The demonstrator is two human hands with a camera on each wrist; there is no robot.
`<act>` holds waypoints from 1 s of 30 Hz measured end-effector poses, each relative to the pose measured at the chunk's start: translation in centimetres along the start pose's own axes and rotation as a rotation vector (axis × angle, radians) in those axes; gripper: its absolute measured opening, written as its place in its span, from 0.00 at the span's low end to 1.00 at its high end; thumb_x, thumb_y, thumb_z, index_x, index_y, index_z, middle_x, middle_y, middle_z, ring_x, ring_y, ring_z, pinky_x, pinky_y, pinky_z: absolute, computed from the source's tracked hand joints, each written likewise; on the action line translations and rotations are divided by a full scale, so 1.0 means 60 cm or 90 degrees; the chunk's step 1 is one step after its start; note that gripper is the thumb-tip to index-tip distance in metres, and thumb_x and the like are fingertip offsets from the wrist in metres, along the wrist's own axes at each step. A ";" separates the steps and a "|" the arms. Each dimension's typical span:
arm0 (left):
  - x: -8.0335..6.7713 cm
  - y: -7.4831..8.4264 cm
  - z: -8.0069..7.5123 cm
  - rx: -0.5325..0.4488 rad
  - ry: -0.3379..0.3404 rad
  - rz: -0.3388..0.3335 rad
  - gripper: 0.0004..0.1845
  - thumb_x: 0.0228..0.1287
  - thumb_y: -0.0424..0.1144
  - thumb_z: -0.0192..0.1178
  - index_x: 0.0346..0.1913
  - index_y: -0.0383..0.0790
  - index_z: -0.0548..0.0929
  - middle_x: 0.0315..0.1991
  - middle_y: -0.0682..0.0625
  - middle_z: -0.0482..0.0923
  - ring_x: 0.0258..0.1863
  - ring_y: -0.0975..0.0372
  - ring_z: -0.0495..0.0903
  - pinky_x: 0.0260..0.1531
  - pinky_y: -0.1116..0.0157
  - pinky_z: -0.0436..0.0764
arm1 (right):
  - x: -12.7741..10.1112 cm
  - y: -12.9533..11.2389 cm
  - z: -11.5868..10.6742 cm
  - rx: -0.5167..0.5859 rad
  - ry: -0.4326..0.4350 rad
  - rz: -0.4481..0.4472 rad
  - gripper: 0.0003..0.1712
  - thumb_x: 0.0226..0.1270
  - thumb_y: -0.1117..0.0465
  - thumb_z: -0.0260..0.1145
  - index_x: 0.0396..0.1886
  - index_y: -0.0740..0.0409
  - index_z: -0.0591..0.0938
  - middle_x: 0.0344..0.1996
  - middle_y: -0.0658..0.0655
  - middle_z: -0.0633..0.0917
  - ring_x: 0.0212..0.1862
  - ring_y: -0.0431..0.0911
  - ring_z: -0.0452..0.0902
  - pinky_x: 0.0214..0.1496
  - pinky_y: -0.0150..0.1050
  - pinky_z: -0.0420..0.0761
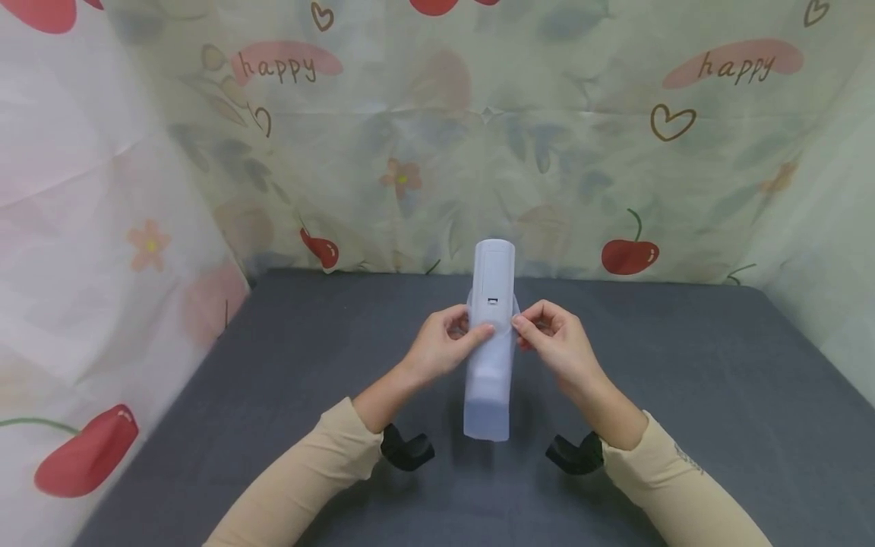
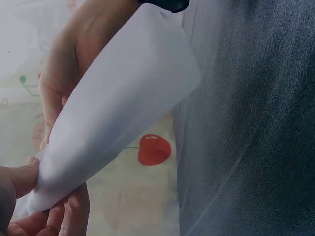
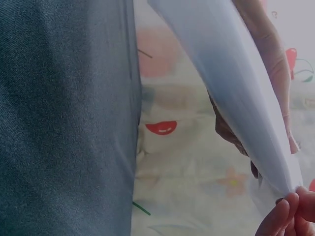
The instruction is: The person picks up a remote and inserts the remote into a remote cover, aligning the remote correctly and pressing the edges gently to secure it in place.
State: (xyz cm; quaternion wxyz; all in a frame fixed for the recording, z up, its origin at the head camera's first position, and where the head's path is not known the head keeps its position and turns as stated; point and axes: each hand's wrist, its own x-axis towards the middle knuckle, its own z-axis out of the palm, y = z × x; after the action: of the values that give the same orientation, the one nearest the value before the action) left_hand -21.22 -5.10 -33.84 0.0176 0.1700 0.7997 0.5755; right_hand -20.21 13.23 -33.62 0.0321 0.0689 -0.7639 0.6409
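Note:
A white remote control [image 1: 495, 267] stands tilted up over the table, its back with a small battery-cover latch facing me. Its lower part sits inside a translucent soft sleeve [image 1: 488, 418], whose closed-looking end extends below the remote. My left hand [image 1: 437, 343] grips the sleeved remote from the left, thumb laid across its back. At the sleeve's upper right edge, my right hand [image 1: 562, 342] pinches the thin material between thumb and forefinger. Both wrist views show the pale sleeve [image 2: 118, 93] up close, and there it hides part of the opposite hand.
A dark grey cloth covers the table [image 1: 328, 327]. Behind it hangs a printed curtain [image 1: 437, 175] with cherries, hearts and flowers, which continues along the left and right sides. Black curved pieces [image 1: 409, 450] sit at both wrists beside the beige sleeve cuffs.

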 end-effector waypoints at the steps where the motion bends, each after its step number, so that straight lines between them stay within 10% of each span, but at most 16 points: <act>1: 0.000 0.000 0.000 0.001 -0.003 0.000 0.16 0.62 0.40 0.61 0.49 0.33 0.79 0.35 0.38 0.81 0.27 0.65 0.76 0.26 0.72 0.75 | 0.000 -0.001 -0.001 0.001 0.001 0.000 0.09 0.65 0.62 0.62 0.33 0.64 0.74 0.23 0.41 0.78 0.26 0.35 0.75 0.35 0.29 0.79; 11: 0.000 0.010 -0.003 0.031 -0.016 0.012 0.15 0.63 0.40 0.60 0.46 0.32 0.79 0.34 0.38 0.81 0.27 0.65 0.76 0.26 0.72 0.74 | 0.005 -0.004 -0.004 0.009 0.007 -0.013 0.08 0.64 0.59 0.63 0.33 0.60 0.75 0.25 0.41 0.78 0.28 0.35 0.75 0.37 0.29 0.79; 19: -0.001 0.003 -0.003 0.031 0.012 0.003 0.14 0.61 0.41 0.61 0.43 0.33 0.80 0.34 0.39 0.82 0.26 0.66 0.76 0.25 0.72 0.75 | 0.007 0.006 -0.010 0.076 -0.117 0.030 0.04 0.68 0.59 0.59 0.34 0.50 0.72 0.36 0.45 0.78 0.39 0.35 0.79 0.43 0.32 0.83; 30: 0.000 -0.005 0.007 0.065 0.000 0.015 0.14 0.61 0.41 0.62 0.43 0.34 0.80 0.33 0.40 0.82 0.26 0.65 0.77 0.24 0.72 0.75 | 0.012 -0.004 -0.011 0.001 -0.130 0.058 0.33 0.67 0.56 0.60 0.64 0.67 0.61 0.53 0.71 0.78 0.37 0.37 0.82 0.42 0.38 0.84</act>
State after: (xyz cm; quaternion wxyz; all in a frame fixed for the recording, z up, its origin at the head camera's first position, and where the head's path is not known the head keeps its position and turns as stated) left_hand -21.20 -4.81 -34.26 0.0018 0.1800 0.8258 0.5344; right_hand -20.93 13.81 -33.18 -0.0755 0.0991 -0.7652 0.6316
